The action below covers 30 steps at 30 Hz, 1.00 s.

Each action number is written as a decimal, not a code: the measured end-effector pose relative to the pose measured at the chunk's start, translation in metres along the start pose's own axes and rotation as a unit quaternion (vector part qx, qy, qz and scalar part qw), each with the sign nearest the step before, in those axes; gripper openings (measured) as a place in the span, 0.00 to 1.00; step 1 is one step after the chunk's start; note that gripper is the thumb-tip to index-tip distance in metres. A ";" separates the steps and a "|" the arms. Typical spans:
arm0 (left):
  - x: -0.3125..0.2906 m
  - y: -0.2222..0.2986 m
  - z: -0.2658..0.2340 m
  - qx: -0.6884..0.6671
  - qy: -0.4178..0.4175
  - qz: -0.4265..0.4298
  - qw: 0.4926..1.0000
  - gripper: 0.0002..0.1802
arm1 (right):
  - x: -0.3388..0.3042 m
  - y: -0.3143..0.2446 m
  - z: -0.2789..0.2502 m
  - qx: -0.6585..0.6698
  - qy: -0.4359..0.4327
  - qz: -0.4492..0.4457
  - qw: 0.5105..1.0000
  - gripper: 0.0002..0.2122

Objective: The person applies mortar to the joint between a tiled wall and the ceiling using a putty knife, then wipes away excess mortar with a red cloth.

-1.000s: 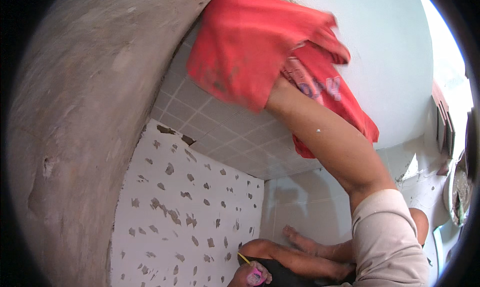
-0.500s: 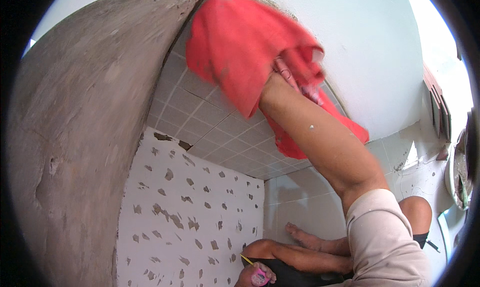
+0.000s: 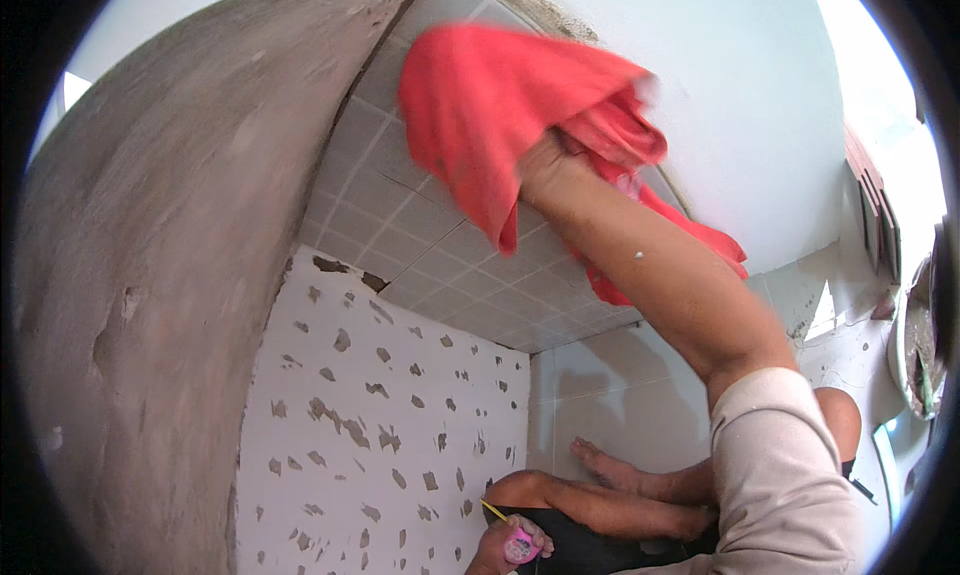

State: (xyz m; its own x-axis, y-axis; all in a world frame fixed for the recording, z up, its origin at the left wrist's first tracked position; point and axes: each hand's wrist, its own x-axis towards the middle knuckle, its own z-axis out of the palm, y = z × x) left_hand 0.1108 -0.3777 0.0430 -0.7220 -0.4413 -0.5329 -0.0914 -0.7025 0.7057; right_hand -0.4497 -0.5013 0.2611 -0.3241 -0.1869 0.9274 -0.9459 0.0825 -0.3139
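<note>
A red cloth (image 3: 480, 125) lies draped over my right hand (image 3: 546, 160) and spreads against the grey tiled wall (image 3: 385, 165). My right arm reaches up to it, and the cloth hides most of the fingers; what shows of the hand is closed on the cloth. Low in the view, my left hand (image 3: 494, 550) is wrapped round a pink tape measure (image 3: 520, 547), held by my bent knee. A short length of its yellow blade (image 3: 494, 512) sticks out.
To the left rises a rough grey-brown cement wall (image 3: 180, 225). Below the tiles is a white surface (image 3: 330, 475) with many chipped patches. Several tiles (image 3: 880, 215) lean at the far right, near a bucket (image 3: 912, 365). A dark pen-like object (image 3: 862, 490) lies by my leg.
My right hand and the red cloth have shifted a little down and to the right over the tiles. My left hand keeps hold of the tape measure, almost still.
</note>
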 end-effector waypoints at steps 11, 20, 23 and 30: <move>-0.001 -0.002 -0.001 -0.036 -0.031 0.023 0.999 0.22 | 0.009 -0.011 -0.043 0.083 -0.186 0.112 0.973 0.24; 0.011 0.008 0.047 -0.021 0.083 0.045 0.995 0.22 | 0.030 0.017 -0.017 -0.019 0.099 -0.013 0.995 0.27; 0.010 0.007 0.040 -0.041 0.114 0.031 0.992 0.22 | 0.026 0.024 -0.030 0.014 0.139 -0.042 0.989 0.26; 0.006 0.010 0.051 0.065 0.179 0.034 0.981 0.20 | 0.034 0.038 -0.054 0.046 0.209 -0.081 0.974 0.26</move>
State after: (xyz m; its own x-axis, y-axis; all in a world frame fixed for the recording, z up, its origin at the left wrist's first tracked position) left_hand 0.0702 -0.3593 0.0707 -0.4439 -0.6694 -0.5957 -0.1549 -0.5975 0.7868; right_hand -0.4959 -0.4515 0.2918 -0.1537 0.2257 0.9620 -0.9877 -0.0070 -0.1562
